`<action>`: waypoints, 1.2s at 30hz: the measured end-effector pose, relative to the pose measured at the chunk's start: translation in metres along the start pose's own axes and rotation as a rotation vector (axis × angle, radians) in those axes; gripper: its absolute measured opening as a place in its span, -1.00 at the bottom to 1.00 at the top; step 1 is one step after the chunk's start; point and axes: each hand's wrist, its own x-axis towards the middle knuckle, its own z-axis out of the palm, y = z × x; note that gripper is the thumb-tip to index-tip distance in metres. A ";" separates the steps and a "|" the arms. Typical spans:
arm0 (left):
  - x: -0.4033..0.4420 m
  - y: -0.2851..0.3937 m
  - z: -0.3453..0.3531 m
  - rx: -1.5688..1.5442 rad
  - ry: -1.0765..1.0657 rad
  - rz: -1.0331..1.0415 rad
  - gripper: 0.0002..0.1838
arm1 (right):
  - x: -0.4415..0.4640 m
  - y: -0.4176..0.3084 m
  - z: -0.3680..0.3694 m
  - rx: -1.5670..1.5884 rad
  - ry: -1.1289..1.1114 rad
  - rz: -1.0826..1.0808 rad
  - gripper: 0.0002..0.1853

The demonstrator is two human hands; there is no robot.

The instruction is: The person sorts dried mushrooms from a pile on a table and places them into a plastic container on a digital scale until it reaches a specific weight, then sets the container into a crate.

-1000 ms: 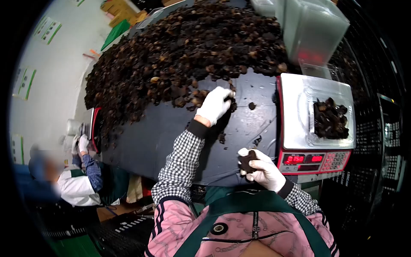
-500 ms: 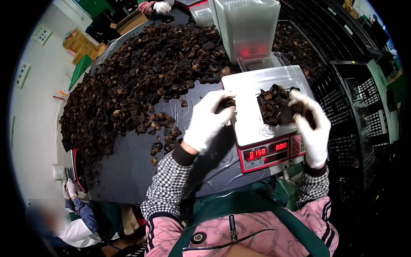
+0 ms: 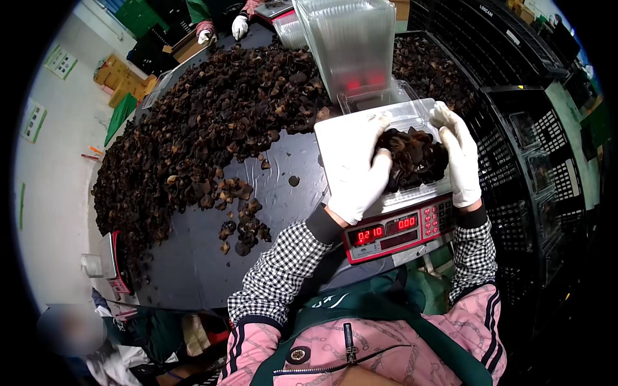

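Note:
Both my hands wear white gloves and are at a clear tray of dark, wrinkled fungus pieces on a red and silver scale. The display reads 0.210 and 0.00. My left hand lies along the tray's left side, thumb against the pieces, fingers apart. On the right side, my right hand reaches over the tray edge with its fingers extended. I see nothing held in either hand.
A large heap of dark pieces covers the table. Stacked clear trays stand behind the scale. Black crates line the right. A co-worker's gloved hands show at the far end; another person is lower left.
My left hand has moved right, from beside the scale onto the tray's left side. The pieces it carried are no longer visible there. The reading has risen from 0.150 to 0.210.

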 end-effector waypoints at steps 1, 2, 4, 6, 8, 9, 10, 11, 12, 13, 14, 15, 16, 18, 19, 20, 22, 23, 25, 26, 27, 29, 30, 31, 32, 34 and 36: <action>-0.002 -0.009 0.005 -0.188 0.068 -0.074 -0.40 | 0.002 0.004 0.000 0.033 0.066 0.012 -0.54; -0.005 -0.016 0.003 -0.180 0.055 -0.111 -0.33 | 0.004 0.009 0.000 0.108 0.121 -0.018 -0.55; -0.007 -0.009 -0.002 -0.221 0.080 -0.071 -0.29 | 0.006 0.009 -0.002 0.280 0.191 0.028 -0.54; -0.011 -0.008 -0.006 -0.210 0.082 -0.065 -0.23 | 0.003 0.003 -0.005 0.317 0.218 0.063 -0.49; -0.014 -0.006 -0.012 -0.226 0.052 -0.133 -0.28 | -0.005 0.002 -0.012 0.168 0.160 0.062 -0.45; -0.014 -0.005 -0.015 -0.235 0.037 -0.167 -0.30 | -0.011 0.000 -0.014 0.094 0.131 0.061 -0.42; -0.011 -0.007 -0.016 -0.250 0.058 -0.178 -0.35 | -0.016 -0.002 -0.016 -0.005 0.090 0.041 -0.36; -0.007 -0.005 -0.018 -0.179 0.052 -0.193 -0.39 | -0.019 0.003 -0.021 -0.060 0.044 0.026 -0.40; -0.002 0.000 -0.022 -0.108 0.046 -0.207 -0.42 | -0.024 0.006 -0.024 -0.144 0.016 -0.006 -0.42; 0.004 0.002 -0.023 -0.035 0.040 -0.222 -0.45 | -0.029 0.007 -0.025 -0.229 -0.013 -0.038 -0.44; 0.011 -0.010 -0.019 0.090 0.131 0.002 -0.55 | -0.034 0.006 -0.026 -0.363 -0.040 -0.111 -0.49; 0.019 -0.013 -0.021 0.177 0.119 0.067 -0.59 | -0.037 0.011 -0.028 -0.504 -0.034 -0.200 -0.55; 0.029 -0.021 -0.020 0.194 0.085 0.099 -0.62 | -0.039 0.010 -0.027 -0.648 -0.039 -0.234 -0.57; 0.043 -0.025 -0.019 0.278 -0.033 0.106 -0.66 | -0.039 0.010 -0.027 -0.869 -0.035 -0.322 -0.59; 0.049 -0.020 -0.020 0.348 -0.114 0.078 -0.68 | -0.037 0.011 -0.026 -0.910 -0.009 -0.393 -0.65; 0.053 -0.017 -0.020 0.421 -0.193 0.049 -0.70 | -0.035 0.016 -0.027 -0.917 0.006 -0.439 -0.70; 0.057 -0.021 -0.019 0.467 -0.149 0.095 -0.73 | -0.031 0.020 -0.028 -0.948 0.023 -0.511 -0.78; 0.058 -0.023 -0.018 0.489 -0.128 0.118 -0.74 | -0.029 0.018 -0.027 -0.975 0.026 -0.535 -0.81; 0.056 -0.009 -0.025 0.266 -0.040 0.070 -0.78 | -0.028 0.017 -0.025 -1.009 0.033 -0.559 -0.85; 0.055 0.004 -0.031 0.065 -0.059 -0.095 -0.77 | -0.028 0.017 -0.025 -1.013 0.032 -0.561 -0.85; 0.054 0.019 -0.038 -0.137 -0.077 -0.262 -0.76 | -0.028 0.016 -0.025 -1.018 0.027 -0.563 -0.86; 0.053 0.019 -0.049 -0.434 -0.185 -0.377 -0.75 | -0.028 0.016 -0.025 -0.984 0.039 -0.550 -0.85; 0.051 0.015 -0.049 -0.324 -0.239 -0.368 -0.74 | -0.029 0.015 -0.025 -0.959 0.048 -0.536 -0.85; 0.047 0.008 -0.048 -0.214 -0.292 -0.358 -0.73 | -0.029 0.014 -0.025 -0.934 0.057 -0.521 -0.84; 0.041 0.002 -0.044 0.083 -0.288 -0.125 -0.71 | -0.029 0.013 -0.024 -0.873 0.086 -0.491 -0.82; 0.030 -0.024 -0.033 0.369 -0.158 0.097 -0.73 | -0.031 0.009 -0.022 -0.802 0.105 -0.485 -0.82; 0.032 -0.030 -0.032 0.352 -0.119 0.102 -0.76 | -0.033 0.007 -0.021 -0.819 0.106 -0.515 -0.84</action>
